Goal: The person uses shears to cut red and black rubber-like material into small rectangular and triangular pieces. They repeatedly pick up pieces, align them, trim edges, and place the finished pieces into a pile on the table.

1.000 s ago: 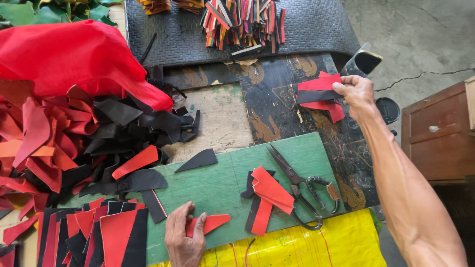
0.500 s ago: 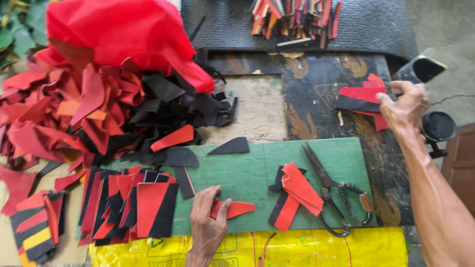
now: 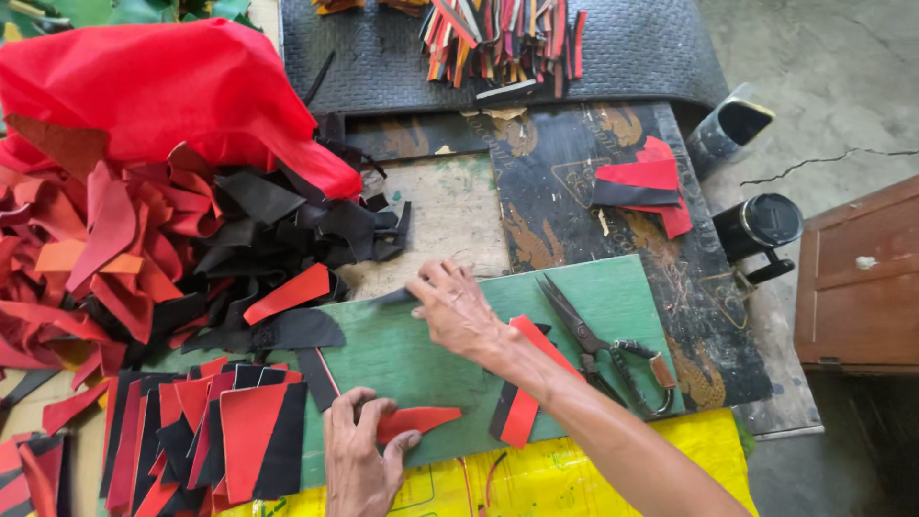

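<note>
My left hand (image 3: pixel 362 458) rests flat on the green board (image 3: pixel 421 359), fingers pressing the end of a small red leather piece (image 3: pixel 421 419). My right hand (image 3: pixel 457 308) reaches across the board and its fingertips touch a dark pointed leather piece (image 3: pixel 391 298) near the board's upper edge. Under my right forearm lies a red-and-black stack of cut pieces (image 3: pixel 522 402). Black scissors (image 3: pixel 598 347) lie on the board's right side. A small stack of red and black pieces (image 3: pixel 639 184) sits on the dark panel farther right.
A heap of red, orange and black leather scraps (image 3: pixel 144 249) fills the left, under a red cloth (image 3: pixel 163 91). Rows of cut red and black pieces (image 3: pixel 220 431) lie at lower left. Coloured strips (image 3: pixel 503 38) lie on a black mat above. Two dark cups (image 3: pixel 756 225) and a wooden cabinet (image 3: pixel 862 278) stand at right.
My right hand left the red-and-black stack on the dark panel at the right and swung left onto the green board, touching the dark pointed piece. My left hand stayed on the small red piece.
</note>
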